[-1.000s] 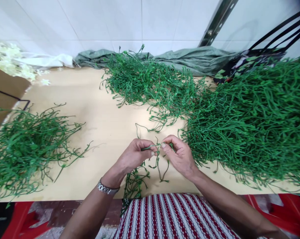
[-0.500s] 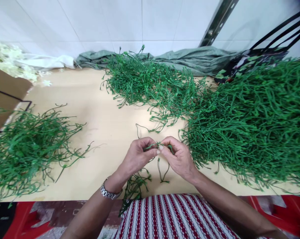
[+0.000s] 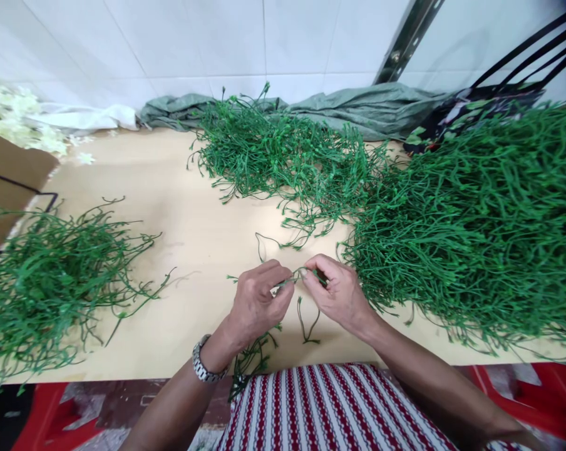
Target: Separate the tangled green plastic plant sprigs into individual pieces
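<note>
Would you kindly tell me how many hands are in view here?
2: the left hand and, beside it, the right hand, both pinching thin green stems over the table. No other hand shows.

Three large green-stem heaps (image 3: 475, 238) and one wristwatch (image 3: 200, 364) show.

Table (image 3: 180, 188), pale wood-look top, runs full width of view; white tiled wall (image 3: 217, 37) right behind table, thin grout lines, faint curved shadow on it; dark slotted metal upright (image 3: 409, 41) against wall, behind table toward right; red plastic furniture (image 3: 39, 413), type unclear, below table at both ends; reddish-brown surface (image 3: 128, 404) under table, left of centre; soft glare on table, middle
</note>
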{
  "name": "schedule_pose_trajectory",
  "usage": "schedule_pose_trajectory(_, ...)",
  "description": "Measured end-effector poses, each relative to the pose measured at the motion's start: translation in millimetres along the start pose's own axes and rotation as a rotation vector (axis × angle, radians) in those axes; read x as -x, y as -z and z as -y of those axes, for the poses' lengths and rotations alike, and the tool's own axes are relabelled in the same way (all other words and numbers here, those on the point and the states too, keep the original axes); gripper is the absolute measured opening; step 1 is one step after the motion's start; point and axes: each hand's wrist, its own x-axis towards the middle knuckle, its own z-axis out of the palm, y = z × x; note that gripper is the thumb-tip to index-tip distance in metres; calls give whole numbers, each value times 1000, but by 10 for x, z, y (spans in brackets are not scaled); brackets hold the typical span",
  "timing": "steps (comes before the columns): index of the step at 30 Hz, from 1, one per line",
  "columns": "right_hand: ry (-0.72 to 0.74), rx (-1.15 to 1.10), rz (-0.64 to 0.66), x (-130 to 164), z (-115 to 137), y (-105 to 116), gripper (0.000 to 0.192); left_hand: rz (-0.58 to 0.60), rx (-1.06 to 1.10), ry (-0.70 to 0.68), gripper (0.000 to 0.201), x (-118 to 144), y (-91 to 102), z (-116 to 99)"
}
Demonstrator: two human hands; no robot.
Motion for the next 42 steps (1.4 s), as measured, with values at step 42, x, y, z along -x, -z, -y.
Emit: schedule_pose_trajectory(42,231,20,163,-67,273,884,9,330,484,285,11,-5,319,-151)
